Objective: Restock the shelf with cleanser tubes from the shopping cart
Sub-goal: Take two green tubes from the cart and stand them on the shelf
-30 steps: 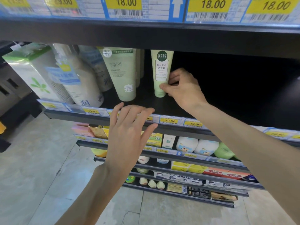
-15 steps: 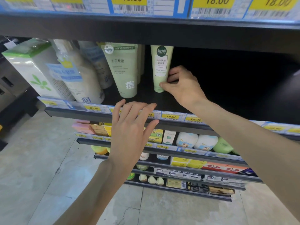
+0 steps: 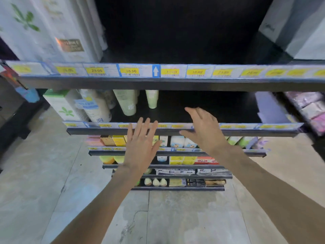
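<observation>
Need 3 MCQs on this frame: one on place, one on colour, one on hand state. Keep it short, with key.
1. Where does the small cleanser tube stand?
A. on the floor
B. on the shelf, right of the larger green tube
C. in the right hand

2. What colour are the price tags on the shelf edge?
A. yellow
B. red
C. black

3. How are the hands?
A. both gripping tubes
B. left holds a box
C. both open, holding nothing

Key: B, the tube stands upright there, beside the larger one. A, yellow labels with numbers. C, left hand and right hand show spread fingers in front of the shelf.
</observation>
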Motion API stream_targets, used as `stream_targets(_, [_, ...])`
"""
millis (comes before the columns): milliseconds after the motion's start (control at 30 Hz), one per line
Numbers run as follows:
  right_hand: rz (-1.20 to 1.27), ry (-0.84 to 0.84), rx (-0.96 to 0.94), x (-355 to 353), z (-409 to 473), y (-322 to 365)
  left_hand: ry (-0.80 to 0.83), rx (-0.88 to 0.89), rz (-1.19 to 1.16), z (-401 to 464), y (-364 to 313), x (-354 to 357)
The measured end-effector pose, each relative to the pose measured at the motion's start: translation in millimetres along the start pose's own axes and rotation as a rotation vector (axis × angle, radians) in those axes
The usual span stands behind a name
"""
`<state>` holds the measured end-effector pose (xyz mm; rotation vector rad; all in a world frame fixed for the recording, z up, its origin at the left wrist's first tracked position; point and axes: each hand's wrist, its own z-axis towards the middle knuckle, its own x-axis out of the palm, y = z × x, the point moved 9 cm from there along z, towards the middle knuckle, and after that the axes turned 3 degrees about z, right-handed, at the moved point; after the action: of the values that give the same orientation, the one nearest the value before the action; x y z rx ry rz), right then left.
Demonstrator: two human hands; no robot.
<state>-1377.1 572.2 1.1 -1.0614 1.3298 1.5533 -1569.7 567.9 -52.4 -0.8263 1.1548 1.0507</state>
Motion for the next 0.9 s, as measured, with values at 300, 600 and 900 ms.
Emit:
stream_targets(300, [-0.168, 0.067, 0.146, -58.4, -117.0, -33.7, 0.07, 0.175, -0.053, -49.9, -114.8, -73.3])
stream_targets(600, [-0.172, -0.011, 0.331, -129.2, -302.6, -133.7, 0.076, 0.345, -0.121, -111.5, -283.3, -113.9])
stream_targets(900, [-0.114, -0.058, 0.568, -190.5, -485.2, -276.9, 0.114, 0.555, -0.189, -172.0, -510.0, -129.5])
